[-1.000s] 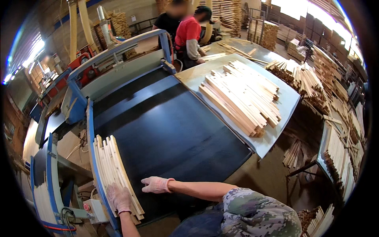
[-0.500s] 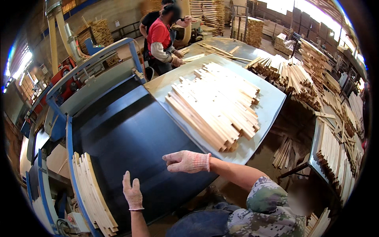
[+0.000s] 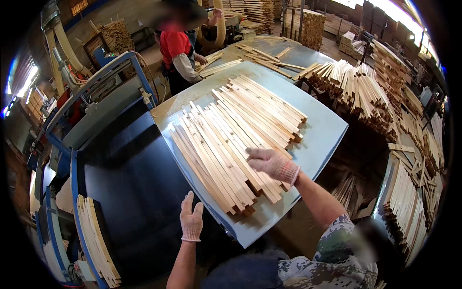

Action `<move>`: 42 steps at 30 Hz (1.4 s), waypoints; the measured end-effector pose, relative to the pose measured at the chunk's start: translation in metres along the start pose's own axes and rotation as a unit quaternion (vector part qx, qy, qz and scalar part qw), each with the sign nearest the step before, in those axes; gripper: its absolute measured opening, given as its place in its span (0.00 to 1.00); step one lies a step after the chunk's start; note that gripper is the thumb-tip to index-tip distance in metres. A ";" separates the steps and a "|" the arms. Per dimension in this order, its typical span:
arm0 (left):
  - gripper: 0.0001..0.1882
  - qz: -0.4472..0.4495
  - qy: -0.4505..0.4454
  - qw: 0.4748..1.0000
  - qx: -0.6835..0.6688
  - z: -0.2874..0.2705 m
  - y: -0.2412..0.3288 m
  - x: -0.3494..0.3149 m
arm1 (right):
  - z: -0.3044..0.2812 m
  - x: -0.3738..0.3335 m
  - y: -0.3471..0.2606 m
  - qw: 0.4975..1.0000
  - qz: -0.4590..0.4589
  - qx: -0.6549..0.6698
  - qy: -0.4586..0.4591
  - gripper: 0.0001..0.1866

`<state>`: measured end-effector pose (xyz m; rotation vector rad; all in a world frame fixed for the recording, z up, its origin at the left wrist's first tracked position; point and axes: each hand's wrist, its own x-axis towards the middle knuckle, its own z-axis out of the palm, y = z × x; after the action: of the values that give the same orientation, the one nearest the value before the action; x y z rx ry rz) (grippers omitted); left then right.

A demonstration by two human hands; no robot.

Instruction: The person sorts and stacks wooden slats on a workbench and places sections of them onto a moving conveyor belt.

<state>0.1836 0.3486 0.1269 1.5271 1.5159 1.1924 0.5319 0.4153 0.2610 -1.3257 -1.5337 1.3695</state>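
A stack of pale wooden strips [image 3: 231, 139] lies on a light blue-grey tabletop [image 3: 317, 139], with uneven ends. My right hand [image 3: 273, 166], in a pinkish knit work glove, is over the stack's near right part, fingers stretched out and no strip in it; whether it touches the wood I cannot tell. My left hand [image 3: 191, 220], gloved the same way, is raised above the near edge of the black belt [image 3: 139, 178], beside the tabletop. Its fingers point up with the thumb apart, and it holds nothing.
More wooden strips [image 3: 96, 241] lie along the belt's left blue rail. A co-worker in a red top [image 3: 175, 48] stands across the table near loose strips [image 3: 219, 67]. Larger strip piles [image 3: 356, 89] are at the right, and a blue frame [image 3: 96, 91] crosses the far belt.
My right hand has moved right, from above the belt to over the strips. My left hand has shifted right, nearer the tabletop. The view has turned, and the co-worker's posture differs.
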 end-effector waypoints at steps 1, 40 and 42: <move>0.32 0.002 -0.003 1.000 -0.013 0.007 0.002 0.005 | -0.010 0.001 0.004 0.999 0.015 0.009 0.049 0.28; 0.58 -0.181 -0.120 0.976 0.012 0.088 0.064 0.100 | -0.043 0.146 0.082 0.885 0.112 -0.418 0.172 0.39; 0.58 -0.127 -0.044 0.991 0.009 0.111 0.018 0.095 | -0.032 0.148 0.072 0.898 0.101 -0.395 0.168 0.39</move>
<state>0.2840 0.4558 0.1179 1.3334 1.6105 0.9553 0.5421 0.5606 0.1781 -2.1247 -1.8044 0.5405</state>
